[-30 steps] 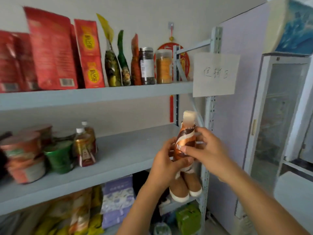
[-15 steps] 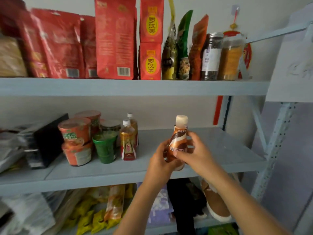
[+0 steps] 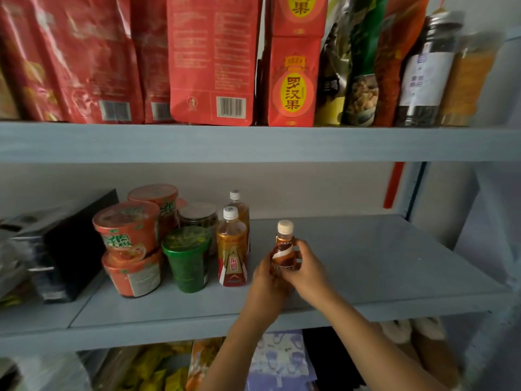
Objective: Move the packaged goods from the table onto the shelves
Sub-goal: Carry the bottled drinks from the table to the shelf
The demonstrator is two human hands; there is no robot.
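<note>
On the middle shelf, two amber bottles stand just left of my hands, with a green cup and stacked red noodle cups beyond them. My left grip and right grip both clasp the brown bottle. It is upright over that shelf, with a cream cap and a white-swirl label; its base is hidden.

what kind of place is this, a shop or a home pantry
Likely a small shop or stockroom, not certain: grey metal shelves hold rows of red foil packets with barcodes, stacked orange instant-noodle cups and amber plastic drink bottles with white caps.
</note>
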